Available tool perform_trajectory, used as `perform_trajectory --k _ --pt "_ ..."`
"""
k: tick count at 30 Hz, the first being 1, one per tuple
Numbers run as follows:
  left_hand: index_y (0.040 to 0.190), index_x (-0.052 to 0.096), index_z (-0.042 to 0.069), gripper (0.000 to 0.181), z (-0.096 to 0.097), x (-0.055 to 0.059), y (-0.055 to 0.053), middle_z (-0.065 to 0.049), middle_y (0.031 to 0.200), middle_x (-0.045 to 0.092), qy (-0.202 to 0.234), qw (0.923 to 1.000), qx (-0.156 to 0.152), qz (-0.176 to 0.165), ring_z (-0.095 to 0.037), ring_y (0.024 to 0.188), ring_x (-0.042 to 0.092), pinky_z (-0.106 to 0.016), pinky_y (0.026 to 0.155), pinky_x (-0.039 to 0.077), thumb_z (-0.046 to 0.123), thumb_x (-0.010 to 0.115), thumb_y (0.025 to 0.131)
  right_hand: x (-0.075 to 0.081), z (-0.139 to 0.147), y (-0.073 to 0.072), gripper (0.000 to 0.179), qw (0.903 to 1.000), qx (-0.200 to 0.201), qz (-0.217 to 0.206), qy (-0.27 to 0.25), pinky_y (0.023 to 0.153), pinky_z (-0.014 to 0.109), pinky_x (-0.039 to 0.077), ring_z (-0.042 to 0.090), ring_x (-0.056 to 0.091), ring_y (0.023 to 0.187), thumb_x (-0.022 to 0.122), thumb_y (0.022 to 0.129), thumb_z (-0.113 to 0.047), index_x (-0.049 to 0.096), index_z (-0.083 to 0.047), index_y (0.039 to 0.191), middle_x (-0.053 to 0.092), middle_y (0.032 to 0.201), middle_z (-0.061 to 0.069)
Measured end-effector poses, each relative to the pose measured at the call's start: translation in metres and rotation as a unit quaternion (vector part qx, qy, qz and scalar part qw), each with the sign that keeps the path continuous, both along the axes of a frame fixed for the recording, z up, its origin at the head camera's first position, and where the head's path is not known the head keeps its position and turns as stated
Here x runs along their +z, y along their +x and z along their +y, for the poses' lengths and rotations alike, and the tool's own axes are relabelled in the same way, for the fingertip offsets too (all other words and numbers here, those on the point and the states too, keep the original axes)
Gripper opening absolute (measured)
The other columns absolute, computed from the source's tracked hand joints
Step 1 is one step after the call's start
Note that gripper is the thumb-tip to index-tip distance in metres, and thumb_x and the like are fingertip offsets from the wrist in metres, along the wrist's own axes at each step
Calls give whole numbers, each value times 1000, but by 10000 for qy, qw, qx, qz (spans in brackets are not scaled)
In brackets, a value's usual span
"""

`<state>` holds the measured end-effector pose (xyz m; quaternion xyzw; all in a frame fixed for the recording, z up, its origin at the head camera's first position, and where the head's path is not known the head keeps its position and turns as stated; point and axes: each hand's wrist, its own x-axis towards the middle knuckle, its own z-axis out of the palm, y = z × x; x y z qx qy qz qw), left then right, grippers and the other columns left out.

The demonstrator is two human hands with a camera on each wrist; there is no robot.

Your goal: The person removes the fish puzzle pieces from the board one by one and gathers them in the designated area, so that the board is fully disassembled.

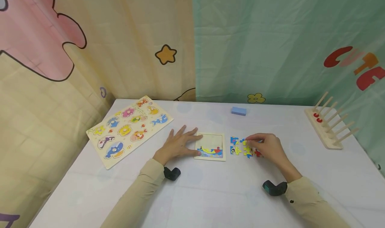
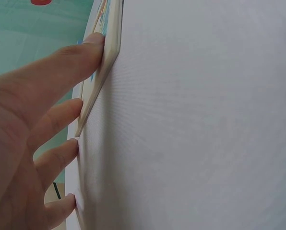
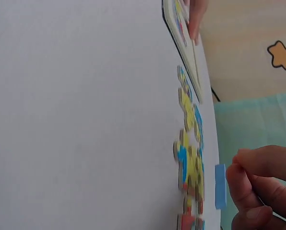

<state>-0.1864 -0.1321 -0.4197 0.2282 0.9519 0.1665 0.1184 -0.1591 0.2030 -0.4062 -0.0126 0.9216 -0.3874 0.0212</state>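
Puzzle frame (image 1: 212, 140) lay on table (image 1: 210, 194) — I had left hand (image 1: 179, 144) on its left edge, fingers spread; right hand (image 1: 268, 148) over puzzle pieces (image 1: 247, 150) beside it, fingertips together — couldn't tell if pinching one.

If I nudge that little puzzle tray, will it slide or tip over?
The puzzle tray would more likely slide than tip, since it lies flat and low. It's probably stiff: its edges look straight and board-like. The pieces inside might shift if it's tilted, because the upper part has none beside them.
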Motion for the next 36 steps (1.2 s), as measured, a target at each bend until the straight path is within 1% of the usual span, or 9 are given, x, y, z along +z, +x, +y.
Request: perform_trajectory --k 3,6,12,14,18,23,25,29,36 --pt "146 48 36 72 0 0 0 9 160 25 11 10000 12 -29 -32 151 4 -65 114 -2 63 67 82 1 -18 -4 20 9993 370 -73 -37 50 26 42 20 51 67 68 92 -14 74 -4 107 68 93 9" --pt "145 48 36 72 1 -1 -1 10 160 26 5 10000 32 -14 -31 151 4 -65 114 -2 64 67 82 0 -36 -7 17 9974 723 -62 -37 54 27 43 19 51 71 69 90 -12 75 -6 105 70 98 6" --pt "146 48 37 72 1 -1 -3 10 160 26 -55 10000 78 6 -31 151 4 -65 114 -2 64 67 82 -5 -70 -12 19 9896 1430 -103 -137 56 25 43 16 50 66 71 85 -5 77 -8 103 66 83 -2" --pt "146 48 38 72 2 -1 -3 10 160 25 -80 9999 78 11 -31 151 5 -65 114 -1 64 67 82 -6 -80 -13 21 9856 1682 -104 -142 57 25 41 14 49 66 71 85 -4 76 -7 105 63 79 -3" --pt "146 48 38 72 2 -1 -3 10 160 25 -99 9999 85 -5 -31 151 5 -65 114 -1 64 67 82 -9 -96 -15 26 9766 2145 6 -121 57 25 40 12 47 60 69 84 1 75 -6 108 63 82 -2" --pt "146 48 38 71 2 0 -2 11 160 24 -97 9999 89 -67 -30 151 4 -65 114 -1 63 67 82 -10 -109 -16 36 9627 2687 309 96 65 27 43 14 50 73 62 81 7 73 -5 113 63 84 -1" --pt "146 48 38 71 1 0 -2 11 160 24 -89 9999 78 -66 -30 151 4 -65 114 -1 63 67 82 -11 -112 -17 41 9592 2806 294 172 65 26 42 15 51 78 61 79 10 72 -4 115 61 84 -2" --pt "145 48 37 71 2 0 -2 10 160 25 -67 9999 54 -58 -31 151 5 -65 114 -1 63 68 82 -10 -115 -16 46 9560 2921 140 229 60 25 42 16 50 76 58 75 13 70 -2 116 60 85 1" --pt "146 47 36 71 0 1 -1 10 161 24 -34 10000 -13 -76 -32 150 3 -66 114 -2 63 66 83 -9 -117 -16 43 9523 3034 126 290 68 27 45 16 51 78 59 76 12 67 -2 116 58 85 2"
